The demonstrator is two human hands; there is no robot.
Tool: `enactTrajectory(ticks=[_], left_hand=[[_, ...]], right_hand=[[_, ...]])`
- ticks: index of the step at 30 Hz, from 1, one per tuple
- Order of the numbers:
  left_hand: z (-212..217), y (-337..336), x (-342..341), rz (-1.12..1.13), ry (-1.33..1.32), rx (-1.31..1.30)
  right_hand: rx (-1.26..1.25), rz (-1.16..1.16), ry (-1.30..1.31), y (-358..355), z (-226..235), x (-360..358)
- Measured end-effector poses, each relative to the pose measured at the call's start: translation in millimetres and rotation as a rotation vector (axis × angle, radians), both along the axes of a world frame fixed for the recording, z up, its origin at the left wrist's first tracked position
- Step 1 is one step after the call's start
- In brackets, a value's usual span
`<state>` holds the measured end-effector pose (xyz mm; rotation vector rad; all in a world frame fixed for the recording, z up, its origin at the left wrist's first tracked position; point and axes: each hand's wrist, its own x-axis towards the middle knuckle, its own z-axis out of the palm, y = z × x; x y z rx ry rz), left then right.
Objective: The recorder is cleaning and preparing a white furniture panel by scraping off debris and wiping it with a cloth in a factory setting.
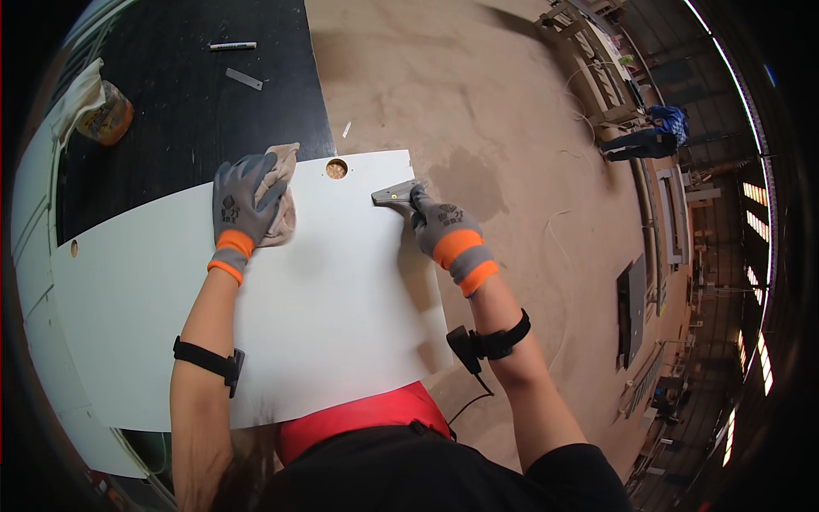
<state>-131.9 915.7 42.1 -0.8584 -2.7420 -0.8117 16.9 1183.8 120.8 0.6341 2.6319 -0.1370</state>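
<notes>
1. While both gloved hands work on it, a large white panel [324,299] lies flat across the middle of the view, reaching from nine o'clock to the centre, with a round hole [337,169] near its far edge at about twelve o'clock.
2. Behind the panel, toward eleven o'clock, sits a black worktop [188,94]; a sandy floor [495,102] fills the one o'clock side.
3. Left hand [241,209], in a grey glove with an orange cuff, lies spread with fingers loosely open, pressing a beige cloth [283,196] onto the panel at about eleven o'clock.
4. Right hand [439,226], gloved the same way, is closed around a small grey scraper [394,194], whose blade touches the panel near its far right corner, at one o'clock from the centre.
</notes>
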Motion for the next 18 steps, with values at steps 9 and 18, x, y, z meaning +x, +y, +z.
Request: enactTrajectory(ticks=[9, 18], left_hand=[[0, 1, 3, -0.001, 0.026, 0.002], [1, 2, 2, -0.004, 0.028, 0.007]], right_hand=[[-0.034, -0.015, 0.042, 10, -4, -19], [-0.069, 0.005, 0.007, 19, -1, -31]])
